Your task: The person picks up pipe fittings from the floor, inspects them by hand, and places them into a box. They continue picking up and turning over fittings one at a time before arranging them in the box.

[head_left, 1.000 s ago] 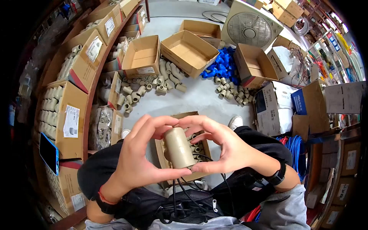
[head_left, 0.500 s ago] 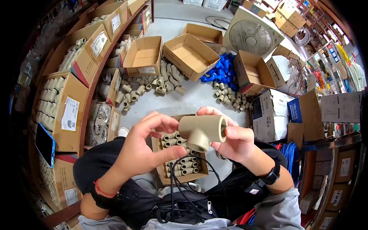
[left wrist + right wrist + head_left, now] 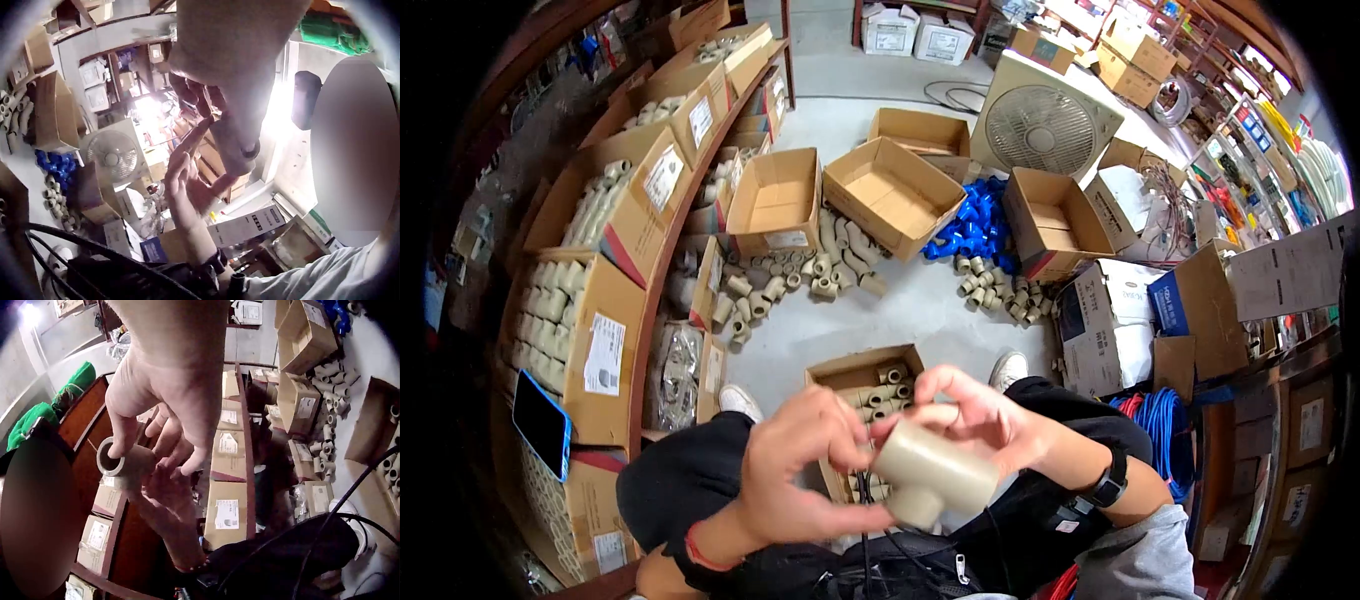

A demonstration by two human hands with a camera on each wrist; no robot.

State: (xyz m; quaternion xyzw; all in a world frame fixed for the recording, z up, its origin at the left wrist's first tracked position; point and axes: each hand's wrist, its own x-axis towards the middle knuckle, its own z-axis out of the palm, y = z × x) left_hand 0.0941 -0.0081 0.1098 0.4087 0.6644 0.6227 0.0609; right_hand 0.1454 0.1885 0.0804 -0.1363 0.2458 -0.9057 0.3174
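A beige plastic pipe tee (image 3: 935, 465) is held up between both hands above the lap, its branch pointing toward the body. My left hand (image 3: 805, 465) has curled fingers at the tee's left end and its thumb against the branch. From the other side my right hand (image 3: 990, 420) grips the tee, fingers behind it. In the right wrist view, the right thumb lies at the rim of the tee's open end (image 3: 107, 459). Below the hands, an open carton (image 3: 850, 370) between the legs contains rows of similar fittings, partly hidden by the hands.
Shelved boxes of fittings (image 3: 605, 350) line the left side, with a phone (image 3: 542, 425) propped there. Ahead lie loose beige fittings (image 3: 750, 300), blue fittings (image 3: 970, 225), open cartons (image 3: 895, 190) and a box fan (image 3: 1040, 130). Black cables (image 3: 312, 550) hang near the lap.
The tee has been turned over between the hands and brought lower and closer to the body. My left hand, apart from it half a second ago, now grips it. The head view has tilted upward.
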